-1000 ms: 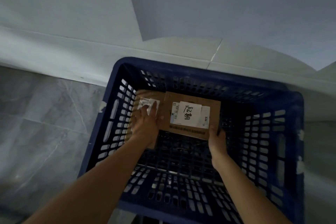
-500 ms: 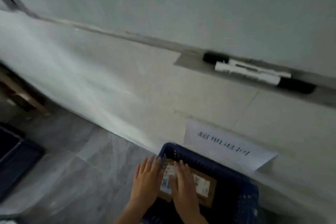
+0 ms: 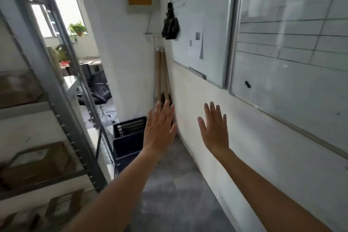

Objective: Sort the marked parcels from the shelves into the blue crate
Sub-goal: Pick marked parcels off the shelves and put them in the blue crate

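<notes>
Two bare hands are seen raised in mid-air, and nothing is held in either. At the far left, a grey metal shelving unit is recorded, with brown cardboard parcels lying on its tiers; any markings on them are too blurred to be read. Beyond the shelving upright, an office chair and potted plants by a window are noted. A dark blue crate is found on the grey floor, near the corner of the white wall and just beside the foot of the shelving; its contents cannot be made out. The left hand is held in front of the crate's right edge, its fingers straight and close together, palm turned away from the camera. Wooden poles are propped upright in the corner above it. The right hand is held apart from the left, in front of the wall, fingers straight and slightly spread. On the wall to the right, two whiteboards are mounted side by side, the nearer one ruled with dark lines.
</notes>
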